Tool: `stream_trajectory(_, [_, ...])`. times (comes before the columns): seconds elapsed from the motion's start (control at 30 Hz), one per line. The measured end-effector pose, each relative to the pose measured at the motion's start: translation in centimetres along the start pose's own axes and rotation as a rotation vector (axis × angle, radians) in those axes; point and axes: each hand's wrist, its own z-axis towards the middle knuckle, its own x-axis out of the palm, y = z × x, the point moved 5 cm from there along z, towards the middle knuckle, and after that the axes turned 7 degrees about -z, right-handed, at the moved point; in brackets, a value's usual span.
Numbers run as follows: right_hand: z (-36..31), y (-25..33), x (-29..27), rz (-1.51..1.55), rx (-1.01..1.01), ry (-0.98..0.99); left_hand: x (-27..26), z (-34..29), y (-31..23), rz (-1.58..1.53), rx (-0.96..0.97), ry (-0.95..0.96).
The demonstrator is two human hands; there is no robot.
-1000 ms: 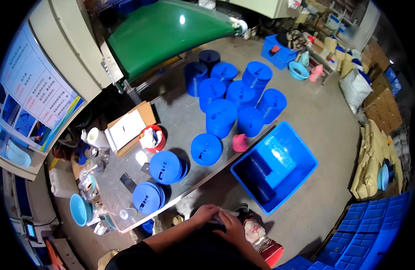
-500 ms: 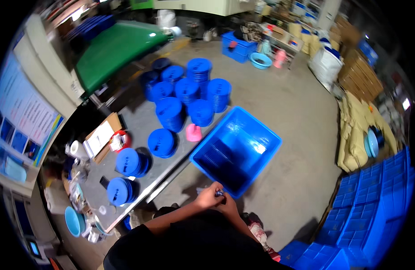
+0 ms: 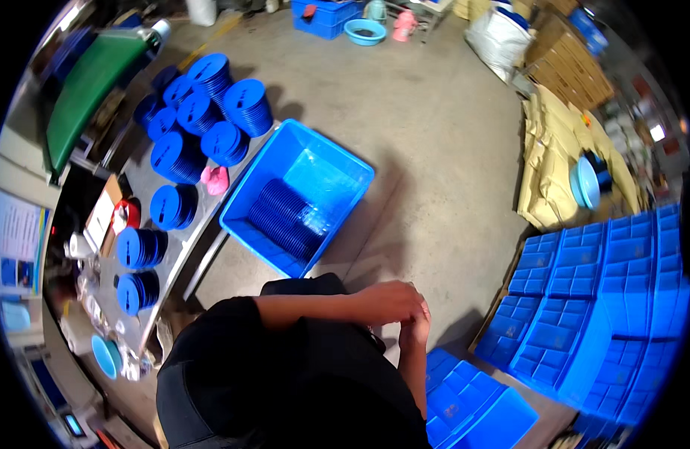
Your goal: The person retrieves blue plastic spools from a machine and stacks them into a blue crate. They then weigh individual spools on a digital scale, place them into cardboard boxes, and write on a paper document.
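Observation:
Out in front of my body, to the right of the blue bin, my left hand point(image 3: 396, 301) and my right hand point(image 3: 414, 329) are brought together, touching. The fingers of both look curled in, and whatever lies between them is too small and covered to make out. Nearest to the hands is the open blue plastic bin point(image 3: 343, 155), beside the table's edge. Inside it, rows of ribbed blue discs point(image 3: 285, 213) lie along the left and near part. More blue discs stand in several stacks point(image 3: 248, 108) on the grey table point(image 3: 186, 238).
A pink object point(image 3: 215, 180) and a clipboard point(image 3: 102, 213) lie on the table. Blue crates point(image 3: 562, 329) are stacked at the right, with more crates point(image 3: 472, 408) close by my right arm. Yellowish sacks point(image 3: 551, 165) lie behind them. Bare concrete floor point(image 3: 435, 150) stretches beyond the bin.
My view has swung to the right, so the table and bin sit farther left. My joined hands have gone from the bin's near edge to its right side.

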Motion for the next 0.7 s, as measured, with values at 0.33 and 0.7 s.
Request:
stream_trajectory(0.33, [23.5, 11.1, 8.6, -0.253, 0.174, 0.408, -10.3, 10.2, 15.0, 0.131, -0.134, -0.487])
stream_trajectory(0.7, [51.2, 23.0, 26.0, -1.154, -0.7, 0.657, -32.9, 19.5, 38.6, 0.055, -0.921, -0.661])
